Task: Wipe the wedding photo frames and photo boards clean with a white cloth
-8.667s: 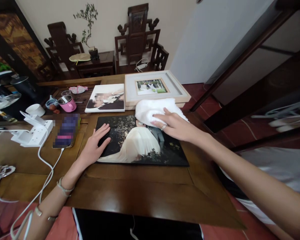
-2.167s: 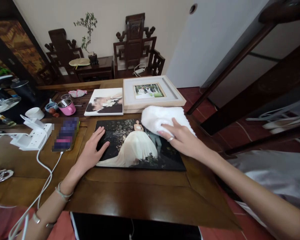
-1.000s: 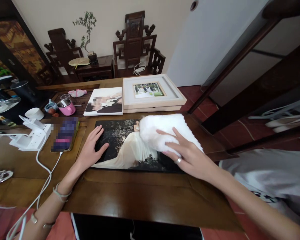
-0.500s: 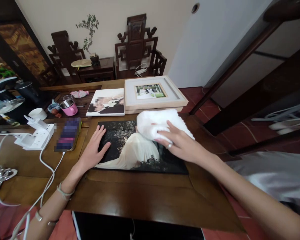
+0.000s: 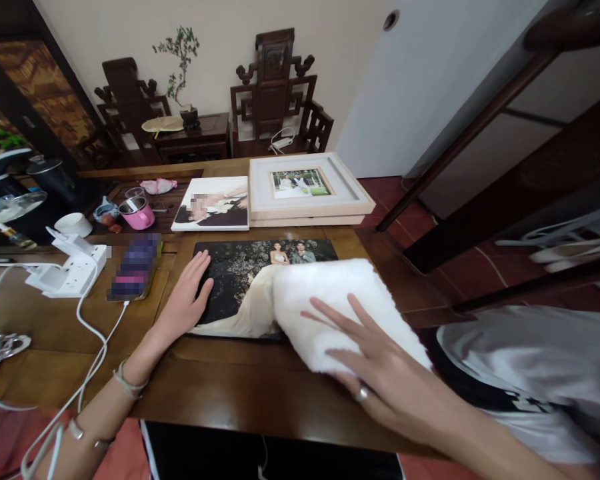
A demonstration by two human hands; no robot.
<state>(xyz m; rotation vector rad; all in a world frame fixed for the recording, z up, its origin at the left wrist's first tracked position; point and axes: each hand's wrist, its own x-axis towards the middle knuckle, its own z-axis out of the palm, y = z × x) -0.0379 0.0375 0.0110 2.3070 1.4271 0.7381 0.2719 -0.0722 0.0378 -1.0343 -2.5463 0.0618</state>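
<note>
A dark photo panel (image 5: 233, 267) lies flat on the wooden table, printed with a couple and a long pale gown. My left hand (image 5: 187, 297) rests flat on its left edge, fingers stretched out, thumb apart. My right hand (image 5: 375, 360) holds a fluffy white cloth (image 5: 337, 287) against the panel's right part, fingers spread over the top. The cloth hides that side of the panel and hangs past its near edge. What lies under the palm is hidden.
Behind the panel are a white-edged photo print (image 5: 213, 203) and stacked pale frames (image 5: 310, 212). To the left lie a phone (image 5: 135, 267), a power strip (image 5: 77, 270) with white cables, and a pink mug (image 5: 137, 213). Grey-white fabric (image 5: 520, 347) is at the right.
My right hand has drawn the white cloth toward me and to the right, uncovering the couple at the panel's top. My left hand stays in place.
</note>
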